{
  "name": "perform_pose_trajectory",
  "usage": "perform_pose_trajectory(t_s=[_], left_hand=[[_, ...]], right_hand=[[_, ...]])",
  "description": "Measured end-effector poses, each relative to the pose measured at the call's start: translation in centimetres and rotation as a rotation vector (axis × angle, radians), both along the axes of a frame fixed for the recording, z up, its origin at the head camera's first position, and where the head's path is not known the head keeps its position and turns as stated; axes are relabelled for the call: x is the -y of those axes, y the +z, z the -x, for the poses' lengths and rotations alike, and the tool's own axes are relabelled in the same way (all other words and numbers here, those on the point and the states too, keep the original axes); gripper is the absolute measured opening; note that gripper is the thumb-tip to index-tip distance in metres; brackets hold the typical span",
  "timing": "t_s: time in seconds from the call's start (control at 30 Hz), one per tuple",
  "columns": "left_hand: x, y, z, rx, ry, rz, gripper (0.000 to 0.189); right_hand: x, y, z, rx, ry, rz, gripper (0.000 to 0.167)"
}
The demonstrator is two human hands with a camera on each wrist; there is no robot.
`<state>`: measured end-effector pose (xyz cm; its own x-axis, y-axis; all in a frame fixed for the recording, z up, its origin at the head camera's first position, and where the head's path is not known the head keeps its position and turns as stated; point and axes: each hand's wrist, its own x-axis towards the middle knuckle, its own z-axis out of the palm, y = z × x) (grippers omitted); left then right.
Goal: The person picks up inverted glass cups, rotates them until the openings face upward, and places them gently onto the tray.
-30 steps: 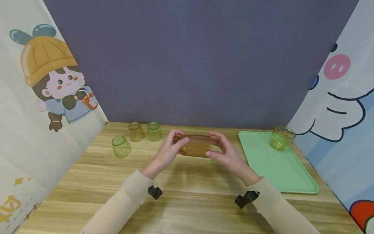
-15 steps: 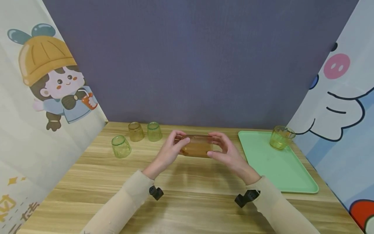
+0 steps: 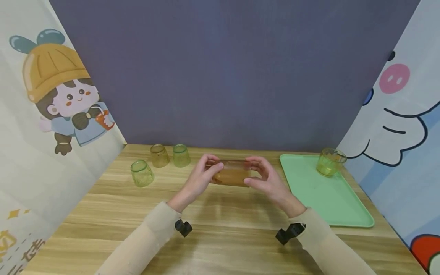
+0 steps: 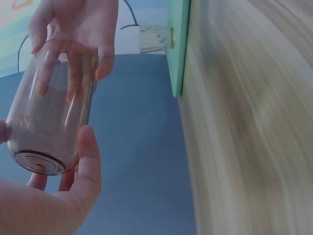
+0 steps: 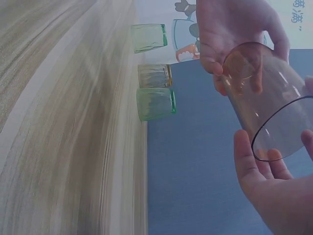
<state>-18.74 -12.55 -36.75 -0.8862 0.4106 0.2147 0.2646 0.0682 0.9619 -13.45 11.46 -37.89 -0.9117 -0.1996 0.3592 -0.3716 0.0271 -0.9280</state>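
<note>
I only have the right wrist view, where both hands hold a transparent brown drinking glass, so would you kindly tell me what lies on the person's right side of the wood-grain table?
Observer: A flat, light-green rectangular tray lies there.
Operator: Thank you; does anything stand on it?
Observer: Yes, one transparent yellow-green cup stands near its far right corner.
Operator: And which hand on the brown drinking glass is nearer the tray?
Observer: The right hand is nearer.

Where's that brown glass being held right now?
In the head view, the brown glass is near the centre, above the wooden table and left of the green tray, gripped between the left hand and right hand.
</note>
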Motion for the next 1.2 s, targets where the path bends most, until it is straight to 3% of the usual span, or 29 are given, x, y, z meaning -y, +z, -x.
perform_pose_trajectory(t_s=[0.43,0.77,1.2], left_hand=[[0.2,-0.1,-0.3,-0.027,-0.01,0.031,0.035],[0.9,0.2,-0.1,-0.126,0.01,0.183,0.038],[1.3,0.0,-0.1,-0.247,-0.047,0.389,0.037]], right_hand=[[-0.2,-0.2,0.0,-0.066,0.0,-0.011,0.058],[-0.4,0.6,0.3,-0.095,0.008,-0.073,0.057],[-1.6,1.4,0.2,-0.025,-0.009,-0.247,0.057]])
